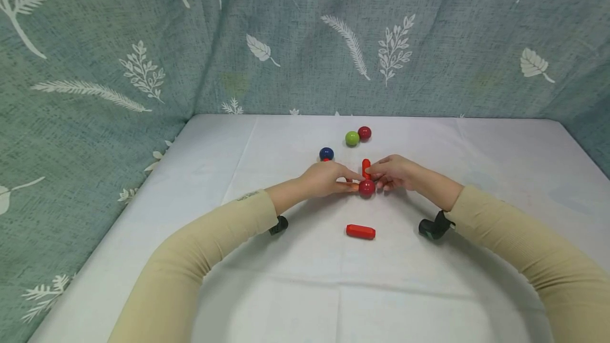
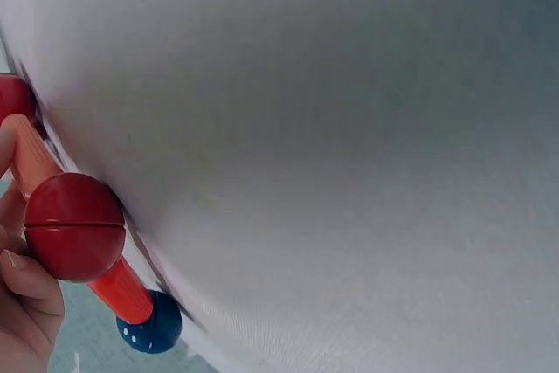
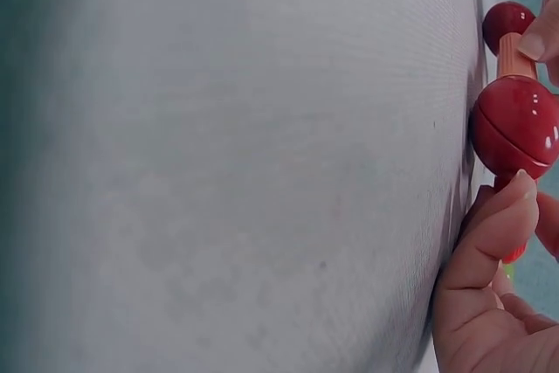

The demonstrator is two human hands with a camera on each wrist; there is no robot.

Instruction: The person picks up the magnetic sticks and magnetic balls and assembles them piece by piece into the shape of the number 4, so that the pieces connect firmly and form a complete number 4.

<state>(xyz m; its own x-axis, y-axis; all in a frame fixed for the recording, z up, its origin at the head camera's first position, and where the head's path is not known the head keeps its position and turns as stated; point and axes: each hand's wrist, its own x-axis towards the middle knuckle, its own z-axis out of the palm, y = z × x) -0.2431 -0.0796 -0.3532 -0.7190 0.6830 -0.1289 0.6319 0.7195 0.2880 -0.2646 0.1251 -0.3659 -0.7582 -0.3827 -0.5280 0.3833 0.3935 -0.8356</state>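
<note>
My left hand (image 1: 324,179) pinches an orange stick (image 2: 33,159), with a red ball at each end. The nearer red ball (image 2: 74,226) is hidden behind this hand in the head view. From it a red stick (image 2: 122,293) runs to a blue ball (image 1: 326,154). At the other end, the second red ball (image 1: 367,188) lies between the two hands. My right hand (image 1: 396,172) pinches another red stick (image 1: 366,167) beside this ball, thumb and fingertips close to it in the right wrist view.
A loose red stick (image 1: 360,232) lies on the white cloth nearer to me. Farther back, a green ball (image 1: 352,138) and a dark red ball (image 1: 364,133) sit side by side. A patterned curtain (image 1: 305,41) hangs behind the table.
</note>
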